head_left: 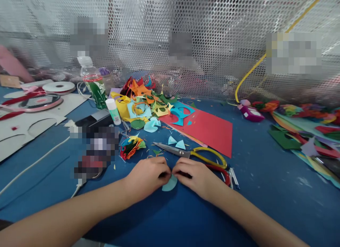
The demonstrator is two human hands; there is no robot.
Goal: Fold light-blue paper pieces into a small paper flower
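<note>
Between my two hands, low over the blue table, is a light blue paper piece [170, 183] with a rounded lower edge. My left hand [150, 174] pinches it from the left and my right hand [195, 174] from the right; the fingertips hide its upper part. Just beyond my fingers lie scissors [183, 152] with one yellow and one red handle. Two small light blue folded paper pieces [176, 142] rest behind the blades. To the left of them sits a bunch of folded multicoloured paper [131, 146].
Behind are paper scraps [143, 98], a red sheet [209, 128], a glue stick [113, 111] and a plastic bottle [93, 82]. A phone-like, blurred object with a white cable [34, 164] lies left. Ribbon spools [39, 102] stand far left; more cut paper [285, 137] lies right. Perforated metal [212, 59] closes the back.
</note>
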